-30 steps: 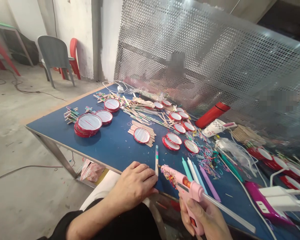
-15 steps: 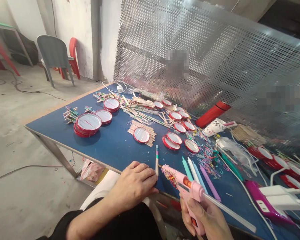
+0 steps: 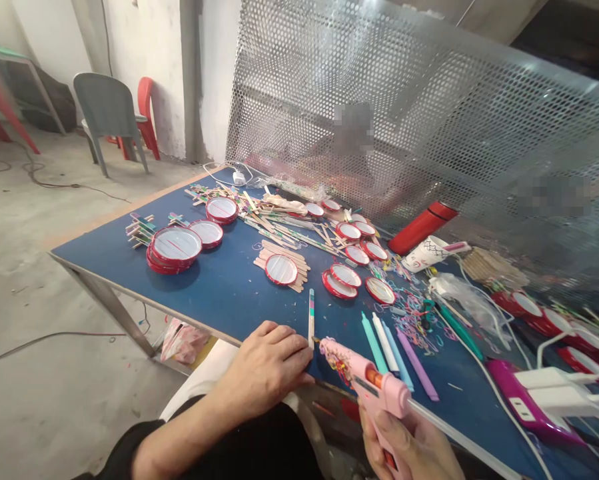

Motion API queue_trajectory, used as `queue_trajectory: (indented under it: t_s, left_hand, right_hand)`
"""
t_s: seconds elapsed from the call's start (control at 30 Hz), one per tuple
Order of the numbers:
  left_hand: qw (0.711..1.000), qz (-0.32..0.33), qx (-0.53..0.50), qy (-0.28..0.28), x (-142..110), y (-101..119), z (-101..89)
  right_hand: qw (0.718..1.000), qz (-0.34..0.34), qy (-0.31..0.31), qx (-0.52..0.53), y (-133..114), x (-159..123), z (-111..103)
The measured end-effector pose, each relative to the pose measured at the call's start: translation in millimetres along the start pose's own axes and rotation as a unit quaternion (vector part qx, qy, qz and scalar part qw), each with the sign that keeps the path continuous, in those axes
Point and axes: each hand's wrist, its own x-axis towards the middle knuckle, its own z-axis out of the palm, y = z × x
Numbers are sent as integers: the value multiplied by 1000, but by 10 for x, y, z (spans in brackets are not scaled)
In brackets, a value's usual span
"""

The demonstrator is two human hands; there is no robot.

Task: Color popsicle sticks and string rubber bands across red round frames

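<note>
Pink glue gun (image 3: pixel 374 383) is clenched in our right hand (image 3: pixel 404 443); our left hand (image 3: pixel 264 370) lies on the blue tabletop (image 3: pixel 219 313), apparently touching a striped craft stick (image 3: pixel 311 320).

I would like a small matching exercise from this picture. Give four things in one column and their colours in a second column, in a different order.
Things:
1. glue gun
2. flask
3. paper cup
4. table top

Colours:
a. blue
b. white
c. pink
d. red

Pairs: 1-c, 2-d, 3-b, 4-a
</note>
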Motion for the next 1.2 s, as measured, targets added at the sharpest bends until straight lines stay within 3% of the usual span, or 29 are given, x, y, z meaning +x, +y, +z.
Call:
queue_trajectory:
  t_s: [0.33, 0.73, 1.2]
  left_hand:
    - [1000, 4, -6, 9, 9, -1, -16]
    - [1000, 10, -3, 13, 2, -11, 6]
    - [1000, 10, -1, 14, -1, -13, 6]
  right_hand:
    - [999, -29, 32, 16, 43, 55, 21]
    - [999, -30, 16, 18, -38, -53, 71]
    - [1000, -19, -6, -14, 52, 95, 18]
